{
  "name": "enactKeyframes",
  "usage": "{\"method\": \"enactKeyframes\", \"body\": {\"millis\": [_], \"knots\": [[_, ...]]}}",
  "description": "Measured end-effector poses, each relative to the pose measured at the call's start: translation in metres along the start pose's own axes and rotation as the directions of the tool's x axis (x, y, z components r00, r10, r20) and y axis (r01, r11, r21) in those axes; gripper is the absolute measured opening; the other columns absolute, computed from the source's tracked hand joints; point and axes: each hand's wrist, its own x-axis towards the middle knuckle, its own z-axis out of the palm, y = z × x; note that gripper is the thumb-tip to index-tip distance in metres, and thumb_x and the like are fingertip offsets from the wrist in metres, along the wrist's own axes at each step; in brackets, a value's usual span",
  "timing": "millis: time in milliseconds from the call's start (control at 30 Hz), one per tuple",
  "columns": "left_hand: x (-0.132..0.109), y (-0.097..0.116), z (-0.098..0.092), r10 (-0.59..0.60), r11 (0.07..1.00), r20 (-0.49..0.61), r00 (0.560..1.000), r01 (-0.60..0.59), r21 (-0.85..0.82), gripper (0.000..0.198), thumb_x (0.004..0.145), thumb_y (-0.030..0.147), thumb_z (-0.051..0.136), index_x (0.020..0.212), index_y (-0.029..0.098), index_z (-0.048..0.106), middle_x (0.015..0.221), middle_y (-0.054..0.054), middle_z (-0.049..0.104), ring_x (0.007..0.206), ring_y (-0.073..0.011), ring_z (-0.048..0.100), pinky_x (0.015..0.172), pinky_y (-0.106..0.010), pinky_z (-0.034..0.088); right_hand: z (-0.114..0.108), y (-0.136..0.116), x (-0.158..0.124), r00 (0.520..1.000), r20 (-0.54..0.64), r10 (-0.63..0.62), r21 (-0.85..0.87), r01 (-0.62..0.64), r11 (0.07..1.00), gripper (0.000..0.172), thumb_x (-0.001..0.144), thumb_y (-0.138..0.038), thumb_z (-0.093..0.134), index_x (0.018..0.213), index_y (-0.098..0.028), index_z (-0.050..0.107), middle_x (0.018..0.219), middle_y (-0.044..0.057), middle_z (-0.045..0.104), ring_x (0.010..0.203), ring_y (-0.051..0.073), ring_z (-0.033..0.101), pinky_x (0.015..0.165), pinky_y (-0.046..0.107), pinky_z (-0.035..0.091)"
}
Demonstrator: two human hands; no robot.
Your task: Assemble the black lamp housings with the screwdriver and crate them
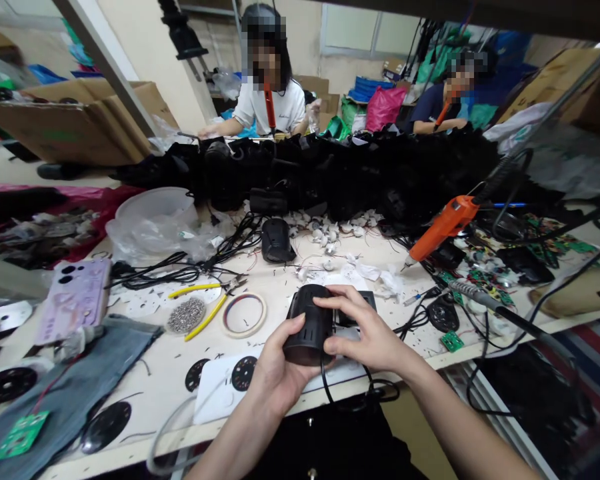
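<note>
Black cylindrical housing is held just above the front edge of the bench, near its middle, and is clamped by both hands: by the left grip it is cradled from below and the left, with the thumb laid on its side, while by the right grip it is pressed at the right with thumb and fingertips. Forward, room is limited by scattered white parts, behind which the bench is filled by a dark heap of black items. On the left, a narrow strip is left between the housing and the masking tape roll; beyond it, yellow-handled pliers and a pile of screws are set. Nearer the front edge, a white sheet is placed beside the left wrist, with more open surface farther left. On the right, space is bounded by the orange electric screwdriver, slanted over the bench, and by the soldering iron. The housing is dark and smooth, tilted, with narrow slots along its side and a rounded lower end; a black cable is draped below it, past the bench edge.
</note>
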Motion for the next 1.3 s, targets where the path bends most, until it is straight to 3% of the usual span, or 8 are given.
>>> {"method": "enactKeyframes", "body": {"millis": [133, 300, 467, 700, 933, 1100, 1233, 1300], "knots": [[-0.001, 0.003, -0.004, -0.018, 0.997, 0.149, 0.989, 0.029, -0.067, 0.05, 0.082, 0.025, 0.052, 0.128, 0.009, 0.047, 0.093, -0.016, 0.071, 0.08, -0.0292, 0.07, 0.069, -0.041, 0.057, 0.005, -0.001, 0.012, 0.929, -0.27, 0.253, 0.372, -0.142, 0.917, 0.04, 0.085, -0.052, 0.057, 0.115, -0.025, 0.057, 0.12, 0.008, 0.058, 0.117, 0.022, 0.056, 0.102, 0.041, 0.043], [-0.002, 0.004, -0.011, -0.047, 0.998, 0.175, 0.983, 0.053, -0.028, 0.057, 0.087, 0.03, 0.051, 0.14, 0.015, 0.037, 0.099, -0.013, 0.073, 0.089, -0.0289, 0.071, 0.083, -0.043, 0.055, 0.01, -0.006, 0.02, 0.899, -0.03, 0.437, 0.596, -0.335, 0.73, 0.051, 0.087, -0.063, 0.046, 0.116, -0.022, 0.056, 0.099, 0.007, 0.066, 0.092, 0.021, 0.065, 0.086, 0.038, 0.051], [0.002, -0.003, -0.015, -0.026, 0.995, 0.169, 0.985, 0.008, 0.102, 0.06, 0.083, 0.023, 0.057, 0.141, 0.013, 0.04, 0.105, -0.016, 0.072, 0.101, -0.0363, 0.067, 0.09, -0.058, 0.05, 0.01, -0.007, 0.017, 0.891, -0.131, 0.434, 0.352, -0.368, 0.861, 0.059, 0.079, -0.067, 0.056, 0.121, -0.027, 0.057, 0.111, 0.006, 0.064, 0.105, 0.024, 0.059, 0.084, 0.038, 0.05], [-0.003, -0.014, -0.011, 0.117, 0.947, 0.165, 0.979, -0.16, 0.279, 0.07, 0.067, 0.017, 0.076, 0.133, 0.022, 0.052, 0.115, -0.007, 0.07, 0.11, -0.0301, 0.062, 0.093, -0.04, 0.052, 0.011, -0.02, 0.011, 0.875, -0.256, 0.411, 0.204, -0.366, 0.908, 0.061, 0.066, -0.046, 0.078, 0.119, -0.029, 0.054, 0.099, 0.002, 0.067, 0.096, 0.024, 0.062, 0.086, 0.039, 0.047], [-0.01, -0.021, -0.016, 0.2, 0.93, 0.171, 0.965, -0.242, 0.276, 0.071, 0.062, 0.019, 0.076, 0.13, 0.021, 0.055, 0.116, -0.008, 0.069, 0.11, -0.0321, 0.062, 0.089, -0.039, 0.054, 0.015, -0.035, 0.001, 0.894, -0.272, 0.356, 0.096, -0.343, 0.934, 0.061, 0.067, -0.047, 0.077, 0.12, -0.03, 0.052, 0.096, 0.002, 0.067, 0.094, 0.025, 0.063, 0.083, 0.04, 0.046], [-0.025, -0.031, -0.027, 0.306, 0.874, 0.201, 0.93, -0.359, 0.327, 0.085, 0.06, 0.02, 0.079, 0.138, 0.027, 0.046, 0.123, -0.004, 0.066, 0.118, -0.0302, 0.057, 0.092, -0.032, 0.052, 0.007, -0.033, -0.009, 0.966, -0.147, 0.212, 0.054, -0.207, 0.977, 0.048, 0.077, -0.051, 0.068, 0.117, -0.026, 0.06, 0.101, 0.004, 0.068, 0.092, 0.022, 0.063, 0.079, 0.034, 0.049], [-0.039, -0.047, -0.034, 0.383, 0.809, 0.169, 0.908, -0.418, 0.413, 0.097, 0.055, 0.016, 0.084, 0.141, 0.032, 0.041, 0.121, -0.001, 0.067, 0.116, -0.027, 0.059, 0.084, -0.023, 0.053, 0.011, -0.041, -0.025, 0.954, -0.282, 0.102, -0.121, -0.141, 0.983, 0.031, 0.077, -0.038, 0.072, 0.102, -0.02, 0.068, 0.089, 0.005, 0.065, 0.077, 0.018, 0.06, 0.071, 0.031, 0.051], [-0.045, -0.054, -0.04, 0.383, 0.833, 0.145, 0.912, -0.409, 0.371, 0.099, 0.056, 0.014, 0.084, 0.142, 0.035, 0.038, 0.12, -0.001, 0.069, 0.116, -0.0272, 0.06, 0.083, -0.023, 0.054, 0.019, -0.051, -0.04, 0.943, -0.313, -0.113, -0.325, 0.006, 0.946, 0.026, 0.082, -0.027, 0.066, 0.106, -0.018, 0.065, 0.089, 0.007, 0.065, 0.083, 0.02, 0.06, 0.075, 0.034, 0.052]]}}
